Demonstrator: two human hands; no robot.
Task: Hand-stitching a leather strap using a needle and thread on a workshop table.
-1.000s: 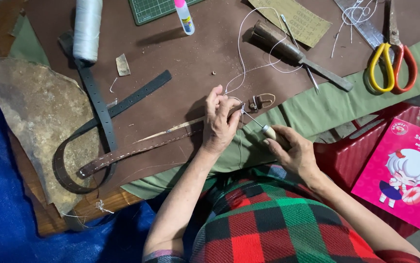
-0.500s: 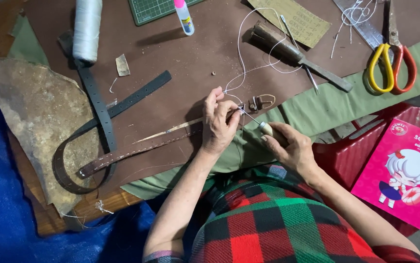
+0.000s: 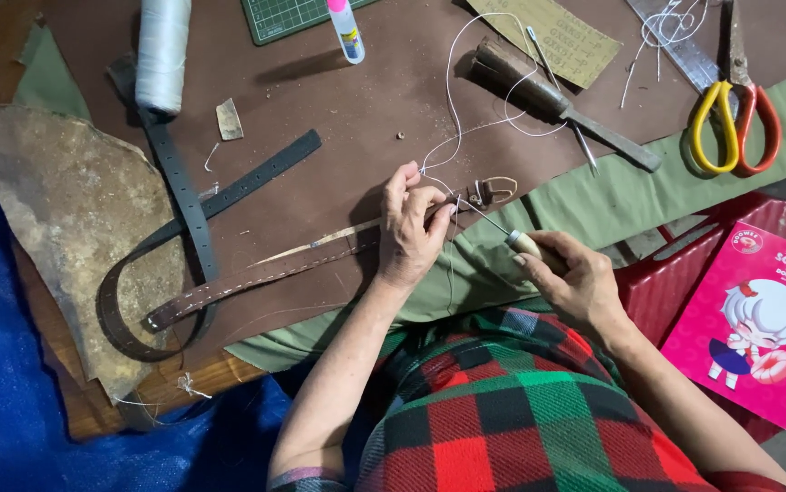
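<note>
Left hand (image 3: pixel 411 230) pinching brown leather strap (image 3: pixel 256 278) near its buckle (image 3: pixel 493 191), right hand (image 3: pixel 575 282) gripping wooden-handled awl (image 3: pixel 513 239), white thread (image 3: pixel 452 100) trailing above.

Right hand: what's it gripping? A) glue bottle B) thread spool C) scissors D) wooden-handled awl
D. The right hand is closed around the pale wooden handle of an awl whose thin metal shaft points at the brown leather belt near its buckle, which the left hand pinches.
</note>
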